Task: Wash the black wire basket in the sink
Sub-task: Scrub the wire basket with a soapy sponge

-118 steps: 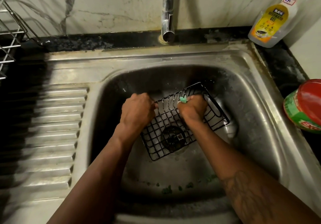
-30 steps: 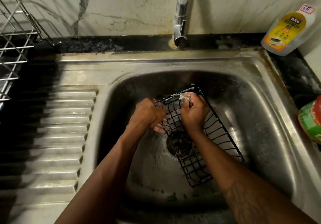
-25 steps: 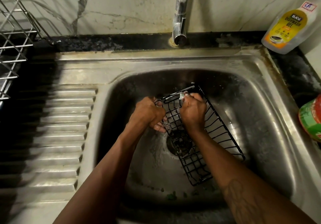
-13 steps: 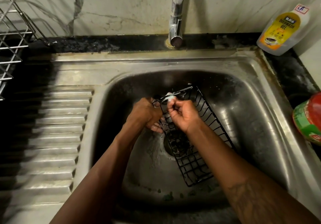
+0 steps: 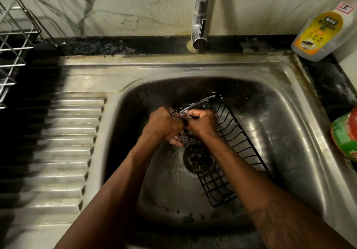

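**Two hands at the far end of the black wire basket**

The basket lies in the basin of the sink, over the drain. Its long axis runs on a diagonal: the short far end points away from me and to the left, up by my hands, and the other short end points back toward me and to the right, low on the basin floor. It sits tilted rather than flat.

My left hand is curled round the far left corner of the rim. My right hand is a closed fist just beside it, fingers wrapped on the same rim wire. Something pale and soapy shows between the two hands; I cannot tell what it is.

The faucet stands behind the basin, a dishwash gel bottle at the back right.
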`<control>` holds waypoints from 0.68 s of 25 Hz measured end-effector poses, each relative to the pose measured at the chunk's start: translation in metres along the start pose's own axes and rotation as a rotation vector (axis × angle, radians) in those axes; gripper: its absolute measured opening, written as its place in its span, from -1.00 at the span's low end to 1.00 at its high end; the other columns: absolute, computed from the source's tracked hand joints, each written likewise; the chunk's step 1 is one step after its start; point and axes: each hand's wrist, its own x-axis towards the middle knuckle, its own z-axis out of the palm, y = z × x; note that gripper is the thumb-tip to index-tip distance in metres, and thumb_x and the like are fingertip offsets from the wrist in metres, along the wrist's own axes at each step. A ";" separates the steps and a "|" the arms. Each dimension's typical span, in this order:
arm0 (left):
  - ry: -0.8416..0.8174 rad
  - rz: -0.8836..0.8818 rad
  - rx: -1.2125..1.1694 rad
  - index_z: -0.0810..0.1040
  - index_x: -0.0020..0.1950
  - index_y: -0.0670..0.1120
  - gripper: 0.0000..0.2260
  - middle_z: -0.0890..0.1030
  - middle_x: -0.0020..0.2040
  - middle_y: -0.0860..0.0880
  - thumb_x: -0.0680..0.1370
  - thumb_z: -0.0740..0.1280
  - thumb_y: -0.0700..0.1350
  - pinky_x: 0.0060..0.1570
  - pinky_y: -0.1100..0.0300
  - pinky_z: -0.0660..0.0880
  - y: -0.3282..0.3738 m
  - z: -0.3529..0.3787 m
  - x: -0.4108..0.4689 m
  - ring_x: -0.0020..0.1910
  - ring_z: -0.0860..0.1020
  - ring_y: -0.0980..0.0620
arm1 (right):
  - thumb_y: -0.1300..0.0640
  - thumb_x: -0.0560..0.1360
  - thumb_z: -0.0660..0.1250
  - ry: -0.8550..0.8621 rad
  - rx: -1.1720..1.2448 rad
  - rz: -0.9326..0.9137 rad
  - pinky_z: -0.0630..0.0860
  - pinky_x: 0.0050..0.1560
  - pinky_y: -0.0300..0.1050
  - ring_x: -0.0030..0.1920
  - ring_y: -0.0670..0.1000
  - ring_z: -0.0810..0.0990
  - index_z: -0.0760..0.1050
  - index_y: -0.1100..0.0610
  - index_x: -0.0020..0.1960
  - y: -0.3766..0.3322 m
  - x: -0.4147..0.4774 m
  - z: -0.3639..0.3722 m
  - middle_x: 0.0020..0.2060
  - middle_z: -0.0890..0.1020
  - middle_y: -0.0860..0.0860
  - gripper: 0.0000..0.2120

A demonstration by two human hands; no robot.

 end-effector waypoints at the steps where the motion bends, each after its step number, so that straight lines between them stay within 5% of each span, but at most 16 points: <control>1: 0.003 0.011 0.017 0.51 -0.08 -0.07 -0.86 0.72 -0.31 -0.19 0.54 0.41 -0.28 -0.03 -0.24 0.66 0.000 0.000 0.000 -0.23 0.73 -0.30 | 0.23 0.48 0.50 0.037 -0.117 -0.139 0.55 -0.19 -0.43 -0.27 -0.24 0.60 0.71 0.13 -0.06 0.000 -0.001 -0.002 -0.19 0.71 -0.05 -0.94; 5: 0.003 0.003 0.010 0.52 -0.01 -0.09 -0.88 0.73 -0.28 -0.19 0.56 0.40 -0.28 -0.05 -0.24 0.67 -0.001 -0.001 0.002 -0.26 0.72 -0.32 | 0.33 0.48 0.32 0.216 -0.511 -0.575 0.31 -0.42 -0.25 -0.39 -0.04 0.45 0.57 0.15 -0.27 0.004 -0.007 -0.009 -0.32 0.54 0.02 -0.81; 9: 0.021 -0.017 0.012 0.53 0.04 -0.08 -0.78 0.73 -0.27 -0.19 0.53 0.40 -0.37 -0.10 -0.20 0.68 -0.001 -0.002 0.000 -0.30 0.72 -0.30 | 0.29 0.55 0.32 0.393 -0.515 -0.442 0.26 -0.38 -0.47 -0.30 -0.12 0.48 0.64 0.18 0.00 0.003 -0.002 -0.030 -0.16 0.59 0.05 -0.87; 12: 0.050 0.039 0.044 0.53 -0.03 -0.02 -0.79 0.73 -0.26 -0.19 0.48 0.47 -0.27 -0.11 -0.15 0.69 -0.003 -0.001 -0.002 -0.31 0.73 -0.25 | 0.21 0.53 0.40 0.232 -0.407 -0.412 0.34 -0.39 -0.48 -0.36 -0.24 0.43 0.59 0.10 -0.13 0.004 -0.013 -0.014 -0.30 0.56 -0.05 -0.93; 17: 0.097 0.133 0.081 0.52 -0.12 -0.05 -0.77 0.73 -0.18 -0.21 0.34 0.50 -0.05 -0.15 -0.11 0.70 -0.005 -0.004 -0.008 -0.31 0.73 -0.19 | 0.24 0.44 0.55 0.091 0.286 0.010 0.65 -0.14 -0.13 -0.22 -0.02 0.69 0.61 0.09 -0.18 -0.007 -0.014 0.015 -0.24 0.71 0.02 -0.86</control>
